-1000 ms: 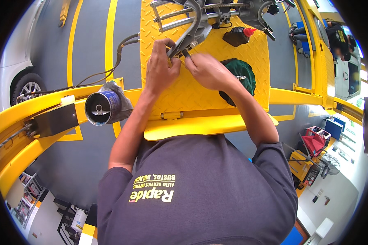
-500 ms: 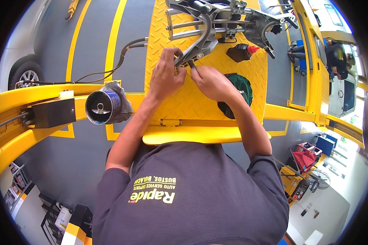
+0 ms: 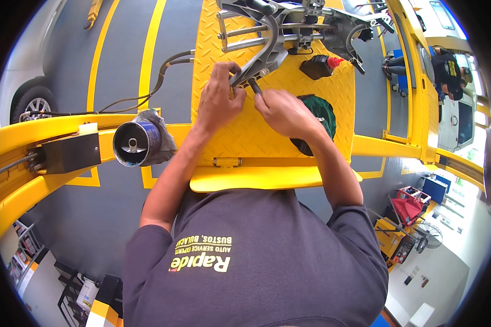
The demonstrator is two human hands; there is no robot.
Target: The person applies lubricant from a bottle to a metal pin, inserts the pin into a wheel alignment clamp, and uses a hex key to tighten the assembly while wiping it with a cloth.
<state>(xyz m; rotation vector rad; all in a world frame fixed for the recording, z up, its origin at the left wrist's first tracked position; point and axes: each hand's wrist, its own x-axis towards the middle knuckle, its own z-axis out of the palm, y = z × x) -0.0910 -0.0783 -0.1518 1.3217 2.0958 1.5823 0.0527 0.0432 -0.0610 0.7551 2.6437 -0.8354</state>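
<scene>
A grey metal clamp frame [image 3: 278, 37] with a threaded rod and smooth bars lies at the far end of the yellow tread-plate platform [image 3: 213, 114]. My left hand [image 3: 218, 101] is closed, its fingers bent around the near end of the clamp's curved arm. My right hand [image 3: 286, 111] grips a short dark rod-shaped tool [image 3: 254, 85], whose visible end touches the same part of the arm. My fingers cover the rest of that tool, so its kind is hidden. Beyond my right hand lies a black bottle with a red cap [image 3: 317, 66].
A round green-and-black item [image 3: 321, 117] lies partly under my right forearm. At left, an open can [image 3: 133, 143] wrapped in a grey cloth [image 3: 168, 143] sits by the yellow lift arm [image 3: 60, 124]. Dark hoses [image 3: 161, 82] run to the platform. Another person [image 3: 447, 71] stands far right.
My right hand has drawn slightly back from the clamp's end, and more of the dark tool shows. My left hand keeps its hold. The whole view has shifted a little.
</scene>
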